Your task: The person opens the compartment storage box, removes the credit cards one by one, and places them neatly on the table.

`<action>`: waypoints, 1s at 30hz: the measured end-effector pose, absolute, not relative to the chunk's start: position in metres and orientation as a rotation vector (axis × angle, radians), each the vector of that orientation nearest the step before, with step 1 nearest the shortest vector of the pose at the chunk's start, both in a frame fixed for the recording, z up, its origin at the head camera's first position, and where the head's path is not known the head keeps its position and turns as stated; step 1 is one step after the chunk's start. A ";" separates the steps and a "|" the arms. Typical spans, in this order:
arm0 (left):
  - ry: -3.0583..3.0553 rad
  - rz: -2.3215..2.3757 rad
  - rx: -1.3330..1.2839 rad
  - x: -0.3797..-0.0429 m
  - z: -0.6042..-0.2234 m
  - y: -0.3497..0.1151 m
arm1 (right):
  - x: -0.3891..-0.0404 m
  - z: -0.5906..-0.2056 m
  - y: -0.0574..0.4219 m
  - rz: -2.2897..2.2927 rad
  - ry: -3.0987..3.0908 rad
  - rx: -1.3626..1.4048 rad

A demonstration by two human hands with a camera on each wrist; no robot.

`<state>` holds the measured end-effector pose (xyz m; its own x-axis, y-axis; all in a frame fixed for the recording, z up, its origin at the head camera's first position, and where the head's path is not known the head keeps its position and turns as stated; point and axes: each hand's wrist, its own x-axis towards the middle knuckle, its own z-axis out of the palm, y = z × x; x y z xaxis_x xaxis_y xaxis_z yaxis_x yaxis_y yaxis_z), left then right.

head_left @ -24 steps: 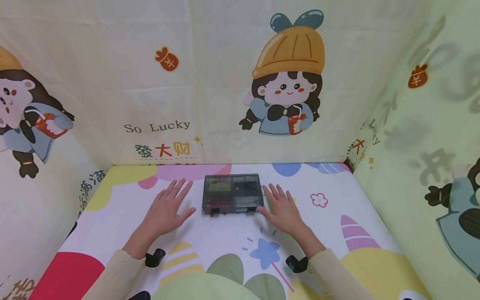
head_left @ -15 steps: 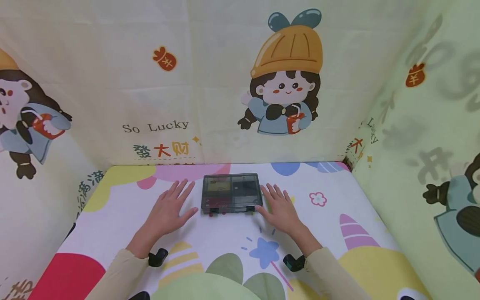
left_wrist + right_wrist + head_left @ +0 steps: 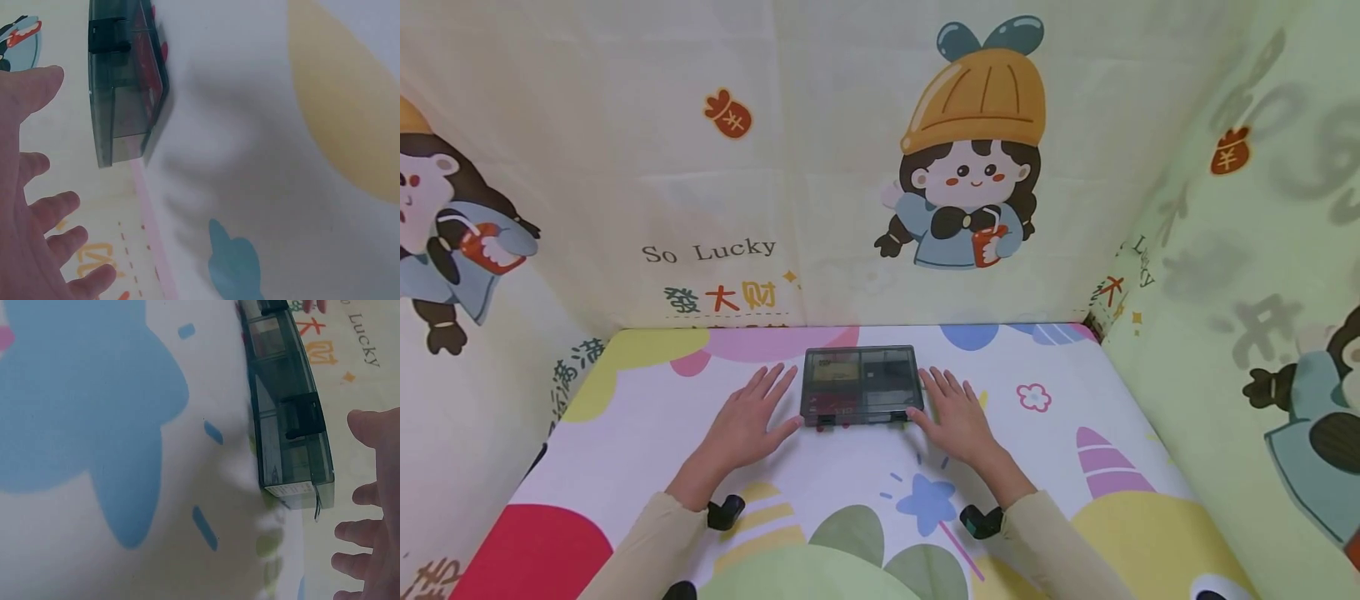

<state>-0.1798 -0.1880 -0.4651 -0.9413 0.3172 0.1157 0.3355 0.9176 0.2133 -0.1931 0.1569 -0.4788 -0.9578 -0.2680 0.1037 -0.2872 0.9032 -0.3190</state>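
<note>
A dark see-through plastic case (image 3: 861,387) with compartments lies closed on the patterned table, two black latches along its near edge. One latch (image 3: 109,35) shows in the left wrist view, another latch (image 3: 301,415) in the right wrist view. My left hand (image 3: 741,429) is just left of the case, fingers straight and spread, thumb tip close to its near left corner. On the other side my right hand (image 3: 958,421) has its fingers spread too, the thumb overlapping the near right corner in the head view. Neither hand grips anything. Dim yellowish and reddish contents show through the lid.
The tabletop (image 3: 850,475) has a white cover printed with bright shapes. Behind it rises a cream cloth backdrop (image 3: 842,208) with cartoon figures, and similar cloth (image 3: 1210,333) hangs at the right. Each wrist carries a small black device (image 3: 726,512).
My left hand has moved right, closer to the case's left side. The right hand has stayed beside the case with only a slight shift. The case keeps its place.
</note>
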 end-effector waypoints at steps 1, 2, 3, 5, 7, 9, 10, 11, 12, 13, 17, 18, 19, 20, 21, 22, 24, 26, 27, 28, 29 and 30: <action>-3.004 -0.360 -0.509 -0.180 -0.466 -0.188 | -0.193 -0.479 0.157 0.521 -3.009 0.437; -3.007 -0.367 -0.508 -0.180 -0.467 -0.187 | -0.194 -0.479 0.156 0.522 -3.011 0.436; -3.010 -0.373 -0.506 -0.181 -0.468 -0.187 | -0.194 -0.480 0.156 0.523 -3.010 0.436; -3.010 -0.386 -0.508 -0.181 -0.469 -0.187 | -0.195 -0.480 0.155 0.525 -3.009 0.438; -3.006 -0.396 -0.511 -0.182 -0.471 -0.186 | -0.195 -0.481 0.154 0.536 -2.998 0.443; -2.995 -0.413 -0.520 -0.184 -0.473 -0.186 | -0.196 -0.482 0.153 0.548 -2.988 0.440; -2.991 -0.423 -0.522 -0.184 -0.475 -0.185 | -0.196 -0.482 0.152 0.560 -2.989 0.435; -2.992 -0.437 -0.520 -0.185 -0.476 -0.185 | -0.196 -0.483 0.152 0.569 -2.988 0.431; -2.996 -0.451 -0.519 -0.185 -0.477 -0.184 | -0.196 -0.483 0.151 0.581 -2.988 0.425; -3.002 -0.467 -0.514 -0.186 -0.478 -0.184 | -0.197 -0.483 0.150 0.590 -2.991 0.416; -3.046 -0.544 -0.474 -0.187 -0.480 -0.180 | -0.198 -0.484 0.146 0.615 -2.994 0.389; -3.055 -0.563 -0.465 -0.187 -0.480 -0.180 | -0.198 -0.484 0.146 0.621 -2.992 0.385; -3.061 -0.582 -0.455 -0.187 -0.480 -0.179 | -0.198 -0.484 0.145 0.622 -2.992 0.381; -3.067 -0.599 -0.448 -0.188 -0.480 -0.178 | -0.198 -0.484 0.145 0.631 -2.993 0.378; -3.073 -0.620 -0.442 -0.188 -0.480 -0.177 | -0.198 -0.484 0.144 0.641 -2.993 0.376; -3.081 -0.637 -0.436 -0.189 -0.480 -0.176 | -0.198 -0.484 0.144 0.656 -2.996 0.375; -3.101 -0.682 -0.420 -0.190 -0.480 -0.175 | -0.199 -0.484 0.143 0.694 -3.002 0.373; -3.111 -0.744 -0.417 -0.192 -0.480 -0.175 | -0.200 -0.485 0.142 0.764 -3.014 0.368; -3.109 -0.783 -0.422 -0.193 -0.481 -0.174 | -0.200 -0.485 0.142 0.805 -3.019 0.364; -3.108 -0.818 -0.426 -0.193 -0.481 -0.174 | -0.201 -0.485 0.142 0.848 -3.022 0.362; -3.103 -0.857 -0.426 -0.194 -0.482 -0.174 | -0.201 -0.486 0.142 0.891 -3.021 0.362; -3.094 -0.892 -0.434 -0.195 -0.483 -0.173 | -0.202 -0.487 0.141 0.939 -3.015 0.361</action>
<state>-0.1951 -0.1734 -0.4826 -0.9586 0.2831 -0.0292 0.2241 0.8140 0.5359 -0.2018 0.1413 -0.4866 -0.9735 -0.2264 0.0322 -0.2047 0.7996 -0.5646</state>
